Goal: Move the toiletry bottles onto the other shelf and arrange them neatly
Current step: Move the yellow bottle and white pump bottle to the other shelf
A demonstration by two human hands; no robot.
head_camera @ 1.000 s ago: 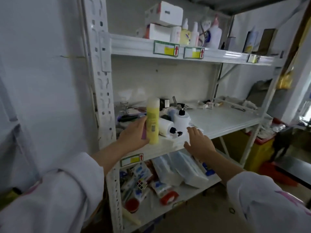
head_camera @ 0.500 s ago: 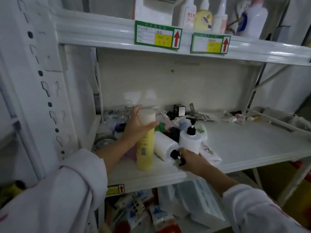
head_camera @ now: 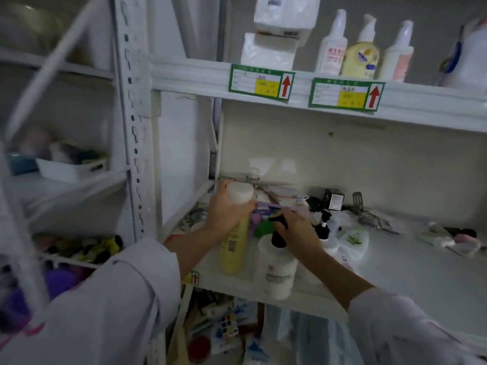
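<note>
My left hand (head_camera: 226,212) grips the upper part of a tall yellow bottle (head_camera: 234,251) with a white cap, upright at the front left of the middle shelf (head_camera: 395,275). My right hand (head_camera: 297,233) holds the black pump head of a white pump bottle (head_camera: 277,272) standing beside the yellow one. A second white pump bottle (head_camera: 324,234) stands just behind my right hand. On the top shelf (head_camera: 205,80) stand three toiletry bottles (head_camera: 362,52) in a row.
White boxes (head_camera: 274,40) sit on the top shelf left of the bottles, and a large white bottle (head_camera: 469,54) at its right. Small clutter lies along the back of the middle shelf. A neighbouring rack (head_camera: 66,169) stands at the left. The lower shelf holds packets.
The white pump bottle that lay on its side now stands upright under my right hand. My left hand keeps its grip on the yellow bottle. The camera moved closer and up.
</note>
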